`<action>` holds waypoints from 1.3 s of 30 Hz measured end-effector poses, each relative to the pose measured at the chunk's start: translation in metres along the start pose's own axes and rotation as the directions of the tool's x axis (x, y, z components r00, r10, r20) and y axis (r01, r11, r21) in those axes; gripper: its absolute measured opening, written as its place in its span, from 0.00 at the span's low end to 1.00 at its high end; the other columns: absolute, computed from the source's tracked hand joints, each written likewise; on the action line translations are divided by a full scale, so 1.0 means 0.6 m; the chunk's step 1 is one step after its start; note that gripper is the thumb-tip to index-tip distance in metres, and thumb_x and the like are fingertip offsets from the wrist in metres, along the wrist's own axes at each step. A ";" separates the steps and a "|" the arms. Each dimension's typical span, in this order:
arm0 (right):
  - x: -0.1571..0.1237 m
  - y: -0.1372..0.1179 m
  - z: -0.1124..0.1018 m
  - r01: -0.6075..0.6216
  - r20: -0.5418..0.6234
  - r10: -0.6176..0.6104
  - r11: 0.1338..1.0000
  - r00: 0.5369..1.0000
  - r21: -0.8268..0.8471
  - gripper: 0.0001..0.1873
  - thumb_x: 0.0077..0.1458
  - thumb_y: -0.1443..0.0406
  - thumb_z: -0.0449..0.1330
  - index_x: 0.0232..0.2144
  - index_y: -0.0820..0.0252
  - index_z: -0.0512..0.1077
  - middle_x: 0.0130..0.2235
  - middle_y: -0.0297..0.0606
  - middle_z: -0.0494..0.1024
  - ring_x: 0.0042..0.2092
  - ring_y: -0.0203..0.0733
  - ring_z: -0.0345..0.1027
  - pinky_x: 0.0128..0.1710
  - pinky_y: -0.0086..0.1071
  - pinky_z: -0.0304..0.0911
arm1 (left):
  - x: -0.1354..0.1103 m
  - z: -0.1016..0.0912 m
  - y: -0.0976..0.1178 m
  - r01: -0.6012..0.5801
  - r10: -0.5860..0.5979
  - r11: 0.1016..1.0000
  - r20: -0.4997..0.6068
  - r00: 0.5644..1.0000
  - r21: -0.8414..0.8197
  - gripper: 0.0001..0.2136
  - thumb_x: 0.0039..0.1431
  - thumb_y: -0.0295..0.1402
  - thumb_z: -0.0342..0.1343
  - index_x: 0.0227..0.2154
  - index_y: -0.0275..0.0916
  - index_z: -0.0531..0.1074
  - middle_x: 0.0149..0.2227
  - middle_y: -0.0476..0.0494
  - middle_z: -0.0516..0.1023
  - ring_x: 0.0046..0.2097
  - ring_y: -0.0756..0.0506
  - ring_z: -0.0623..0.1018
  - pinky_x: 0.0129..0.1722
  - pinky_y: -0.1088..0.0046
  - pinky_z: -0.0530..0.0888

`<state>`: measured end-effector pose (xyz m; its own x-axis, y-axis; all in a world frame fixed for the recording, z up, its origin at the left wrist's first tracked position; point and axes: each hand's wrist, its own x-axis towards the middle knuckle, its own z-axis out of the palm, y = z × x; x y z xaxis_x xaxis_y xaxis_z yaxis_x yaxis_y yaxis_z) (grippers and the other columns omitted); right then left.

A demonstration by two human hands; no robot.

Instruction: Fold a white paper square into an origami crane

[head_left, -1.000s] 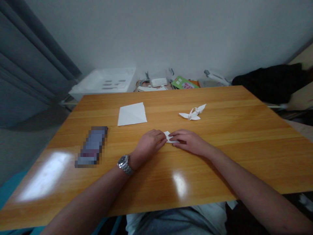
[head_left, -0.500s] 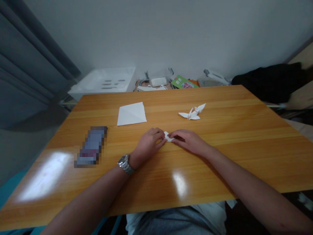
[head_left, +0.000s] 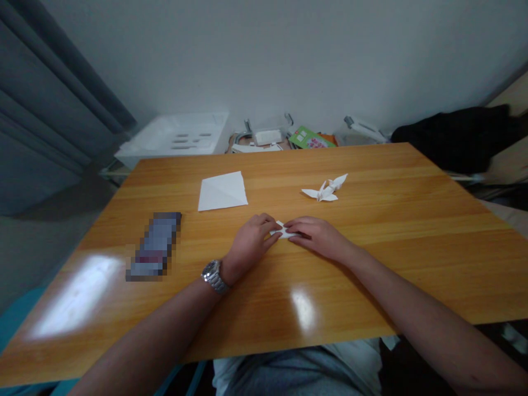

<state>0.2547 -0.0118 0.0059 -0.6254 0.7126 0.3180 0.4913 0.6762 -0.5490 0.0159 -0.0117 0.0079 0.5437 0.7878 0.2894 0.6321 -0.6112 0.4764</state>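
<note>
One folded white paper [head_left: 285,235] between curved fingers [head_left: 298,221]

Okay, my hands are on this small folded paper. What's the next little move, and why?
Probably press its crease firmly: the left hand and right hand both have fingers on the folded paper, ready to steady and press.
</note>
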 end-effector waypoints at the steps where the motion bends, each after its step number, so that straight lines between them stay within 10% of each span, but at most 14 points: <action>1: 0.000 0.001 0.000 0.012 -0.002 -0.012 1.000 1.000 -0.013 0.08 0.65 0.66 0.61 0.44 0.58 0.79 0.50 0.44 0.82 0.51 0.46 0.76 0.54 0.41 0.70 | 0.000 0.001 -0.001 -0.003 0.004 1.000 -0.005 1.000 0.010 0.08 0.69 0.34 0.57 0.45 0.40 0.78 0.46 0.42 0.78 0.46 0.43 0.77 0.50 0.63 0.75; 20: -0.008 0.024 -0.018 0.028 -0.042 -0.045 0.940 0.998 -0.340 0.12 0.67 0.65 0.58 0.47 0.54 0.81 0.49 0.45 0.79 0.51 0.48 0.72 0.50 0.44 0.71 | -0.009 -0.009 0.014 -0.292 0.267 0.945 0.171 0.948 0.145 0.19 0.70 0.41 0.53 0.57 0.35 0.72 0.58 0.37 0.76 0.57 0.38 0.76 0.60 0.55 0.72; 39: -0.019 0.018 -0.040 0.027 0.080 0.000 0.943 0.997 -0.333 0.17 0.68 0.66 0.55 0.55 0.59 0.76 0.59 0.47 0.76 0.59 0.50 0.72 0.59 0.48 0.69 | -0.020 0.004 0.036 -0.223 0.188 0.946 0.162 0.969 0.236 0.18 0.72 0.36 0.49 0.58 0.31 0.70 0.59 0.32 0.75 0.57 0.39 0.78 0.58 0.59 0.76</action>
<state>0.2818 -0.0081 0.0145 -0.6720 0.6951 0.2554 0.6479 0.7189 -0.2517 0.0245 -0.0349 0.0126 0.7350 0.6357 0.2360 0.6068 -0.7719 0.1895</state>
